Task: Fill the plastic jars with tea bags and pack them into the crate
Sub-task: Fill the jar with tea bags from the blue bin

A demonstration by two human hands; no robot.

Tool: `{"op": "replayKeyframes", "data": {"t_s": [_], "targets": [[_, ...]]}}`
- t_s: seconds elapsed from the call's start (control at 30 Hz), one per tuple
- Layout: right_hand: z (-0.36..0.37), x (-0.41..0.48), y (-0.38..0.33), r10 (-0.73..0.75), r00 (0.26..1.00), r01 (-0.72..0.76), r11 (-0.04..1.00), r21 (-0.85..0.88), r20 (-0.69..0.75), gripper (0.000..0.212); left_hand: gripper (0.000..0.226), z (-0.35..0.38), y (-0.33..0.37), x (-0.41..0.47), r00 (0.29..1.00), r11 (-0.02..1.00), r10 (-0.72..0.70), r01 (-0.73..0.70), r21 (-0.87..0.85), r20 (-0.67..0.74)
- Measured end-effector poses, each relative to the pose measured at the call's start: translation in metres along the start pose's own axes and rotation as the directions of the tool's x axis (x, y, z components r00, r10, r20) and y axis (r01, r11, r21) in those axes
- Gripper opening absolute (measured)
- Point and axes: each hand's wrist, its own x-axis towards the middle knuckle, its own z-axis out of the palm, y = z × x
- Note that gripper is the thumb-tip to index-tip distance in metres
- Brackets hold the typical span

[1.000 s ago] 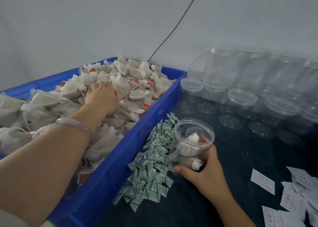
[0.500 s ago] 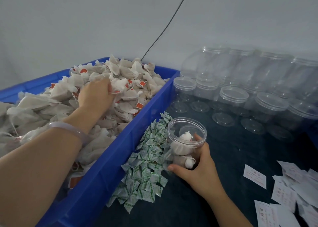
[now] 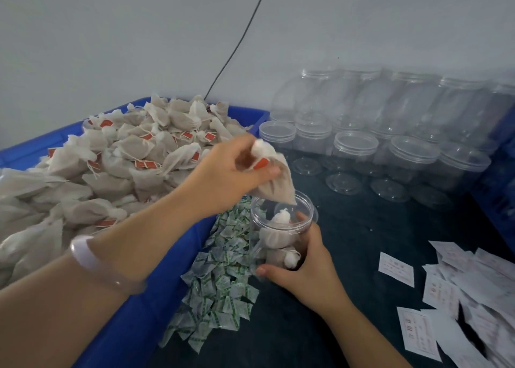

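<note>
A clear plastic jar (image 3: 262,228) stands open on the dark table, with two or three tea bags inside. My right hand (image 3: 306,273) grips the jar around its lower side. My left hand (image 3: 231,175) holds one white tea bag (image 3: 274,182) with a red tag, hanging just above the jar's mouth, its lower corner at the rim. A blue crate (image 3: 133,309) at the left is heaped with many tea bags (image 3: 133,155).
A pile of small green-and-white sachets (image 3: 220,284) lies between the crate and the jar. Several empty lidded jars (image 3: 356,147) stand at the back right against the wall. Loose lids (image 3: 344,183) lie before them. White paper labels (image 3: 459,292) are scattered at the right.
My left hand has lifted out of the crate's heap with one tea bag and swung right to above the jar. My right hand has kept its hold on the jar.
</note>
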Motion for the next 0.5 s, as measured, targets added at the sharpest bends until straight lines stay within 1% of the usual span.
{"op": "replayKeyframes", "data": {"t_s": [0.1,0.23,0.33,0.37,0.43,0.5], "targets": [[0.0003,0.0003,0.0011,0.008,1.0,-0.009,1.0,0.007,0.003,0.081,0.01,0.0058,-0.0001,-0.0042,0.994,0.988,0.032,-0.047,0.145,0.101],[0.0007,0.0012,0.0027,0.015,1.0,-0.015,1.0,0.003,-0.002,0.082,0.007,0.0059,-0.0026,-0.0031,0.99,0.975,0.035,-0.064,0.213,0.137],[0.0014,0.0014,0.004,0.015,1.0,-0.015,1.0,0.009,-0.006,0.082,0.017,0.008,-0.0018,-0.0032,0.988,0.952,0.056,-0.097,0.289,0.146],[0.0014,0.0014,0.0042,0.015,1.0,-0.015,1.0,0.01,-0.006,0.083,0.016,0.0081,-0.0019,-0.0032,0.988,0.947,0.06,-0.102,0.305,0.142],[0.0014,0.0014,0.0034,0.018,1.0,-0.018,1.0,0.006,-0.007,0.082,0.015,0.0079,-0.0034,-0.0038,0.99,0.953,0.056,-0.092,0.29,0.13],[0.0014,0.0014,0.0019,0.021,1.0,-0.021,1.0,0.011,-0.007,0.081,0.01,0.0075,-0.0052,-0.0045,0.993,0.97,0.035,-0.061,0.234,0.114]]}}
